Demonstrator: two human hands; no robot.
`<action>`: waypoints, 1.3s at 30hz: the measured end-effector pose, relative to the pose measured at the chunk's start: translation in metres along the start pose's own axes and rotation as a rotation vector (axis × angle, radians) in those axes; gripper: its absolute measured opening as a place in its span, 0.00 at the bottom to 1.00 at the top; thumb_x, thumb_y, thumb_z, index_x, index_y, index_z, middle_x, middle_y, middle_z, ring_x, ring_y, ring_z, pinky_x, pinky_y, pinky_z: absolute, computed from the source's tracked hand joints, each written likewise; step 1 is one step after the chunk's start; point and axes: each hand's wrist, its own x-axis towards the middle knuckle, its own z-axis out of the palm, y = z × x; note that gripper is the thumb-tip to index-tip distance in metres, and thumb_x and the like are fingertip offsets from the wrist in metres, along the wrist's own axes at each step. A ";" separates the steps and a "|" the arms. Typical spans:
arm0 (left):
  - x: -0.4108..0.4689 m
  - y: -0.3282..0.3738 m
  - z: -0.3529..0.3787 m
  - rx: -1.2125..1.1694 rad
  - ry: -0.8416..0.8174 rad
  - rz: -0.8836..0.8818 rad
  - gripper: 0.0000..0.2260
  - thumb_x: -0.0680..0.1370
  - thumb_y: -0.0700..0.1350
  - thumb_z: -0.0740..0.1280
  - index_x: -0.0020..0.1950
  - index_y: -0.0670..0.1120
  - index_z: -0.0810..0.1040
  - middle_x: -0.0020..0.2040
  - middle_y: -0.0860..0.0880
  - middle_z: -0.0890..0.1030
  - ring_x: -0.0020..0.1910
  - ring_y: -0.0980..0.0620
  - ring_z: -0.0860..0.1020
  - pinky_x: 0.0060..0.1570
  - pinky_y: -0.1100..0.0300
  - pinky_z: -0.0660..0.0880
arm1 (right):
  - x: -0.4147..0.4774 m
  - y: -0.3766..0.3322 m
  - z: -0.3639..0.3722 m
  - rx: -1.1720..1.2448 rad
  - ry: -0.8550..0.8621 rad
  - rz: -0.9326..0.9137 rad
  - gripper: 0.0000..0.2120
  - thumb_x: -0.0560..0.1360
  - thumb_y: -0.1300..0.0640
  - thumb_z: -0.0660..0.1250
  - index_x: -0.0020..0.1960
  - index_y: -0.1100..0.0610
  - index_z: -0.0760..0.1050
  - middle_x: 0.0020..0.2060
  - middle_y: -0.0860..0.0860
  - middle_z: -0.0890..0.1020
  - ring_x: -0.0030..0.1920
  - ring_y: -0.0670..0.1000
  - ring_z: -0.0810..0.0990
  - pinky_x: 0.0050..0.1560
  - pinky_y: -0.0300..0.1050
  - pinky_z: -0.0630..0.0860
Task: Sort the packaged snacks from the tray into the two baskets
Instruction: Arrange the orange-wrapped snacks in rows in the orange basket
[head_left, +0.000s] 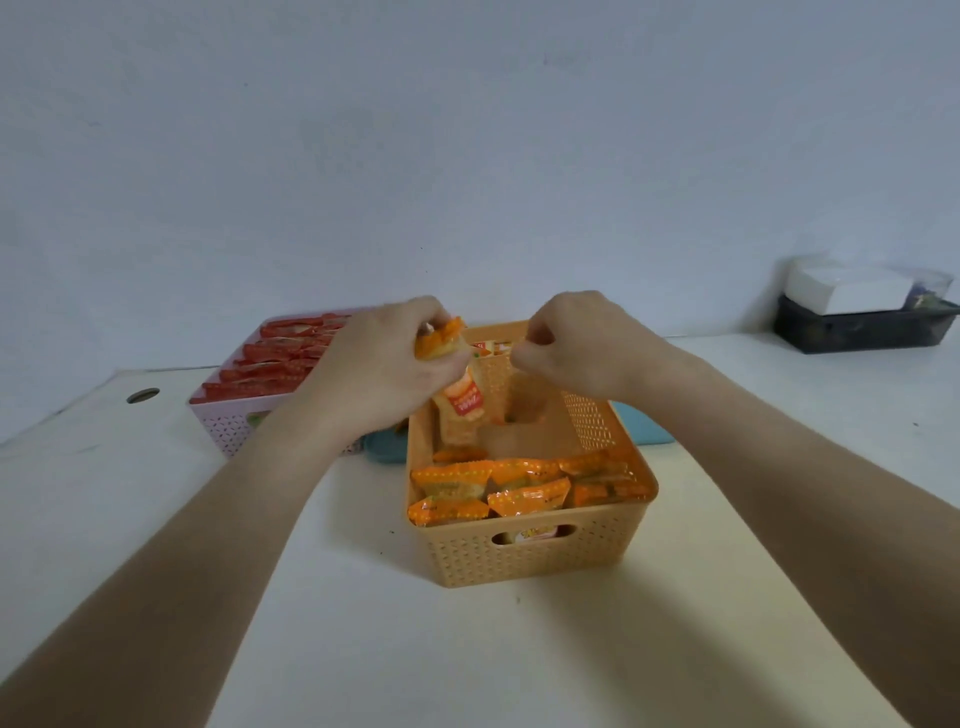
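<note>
Left hand (384, 364): fingers curled tight round a bunched orange packet (439, 343), whose crimped end protrudes from the fist; a second packet (464, 401), pale orange with a red label, hangs upright from the underside of the same fingers. Its lower end is inside the far half of the orange basket (530, 561). Right hand (576, 343): fingers curled inward with thumb against forefinger, above the far rim of the orange basket; whether anything is pinched between them cannot be determined. Both forearms extend from the near edge of the view, one on each side of the orange basket. Near half of the orange basket: a layer of orange snack packets (519, 488), overlapping, reaching the front wall. Left of and beyond the orange basket: pink basket (223, 421), filled with rows of red packets (275, 358). Directly behind the orange basket: teal tray (647, 423), visible only at both sides. All stand on the white table (363, 597). Far right of the orange basket, by the wall: black container (862, 327) holding white boxes (852, 291).
</note>
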 end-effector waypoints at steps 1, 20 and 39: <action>-0.006 0.000 -0.001 -0.013 -0.038 0.006 0.10 0.74 0.53 0.69 0.54 0.53 0.77 0.47 0.56 0.79 0.46 0.56 0.76 0.45 0.60 0.72 | -0.002 0.000 -0.003 0.082 0.010 0.022 0.13 0.74 0.52 0.65 0.38 0.60 0.80 0.31 0.53 0.80 0.33 0.50 0.76 0.34 0.43 0.71; -0.027 -0.006 0.019 0.290 -0.439 0.234 0.14 0.81 0.56 0.56 0.52 0.54 0.80 0.33 0.58 0.76 0.33 0.62 0.72 0.50 0.59 0.66 | -0.020 -0.009 0.009 -0.110 -0.628 -0.047 0.18 0.79 0.43 0.60 0.53 0.54 0.81 0.46 0.48 0.83 0.47 0.49 0.80 0.52 0.47 0.76; 0.055 -0.009 0.055 0.876 -0.753 0.195 0.20 0.77 0.43 0.63 0.67 0.59 0.73 0.63 0.50 0.77 0.57 0.46 0.77 0.43 0.54 0.75 | 0.013 -0.001 0.016 -0.073 -0.234 -0.074 0.14 0.79 0.58 0.59 0.58 0.57 0.80 0.56 0.51 0.82 0.56 0.52 0.78 0.57 0.47 0.75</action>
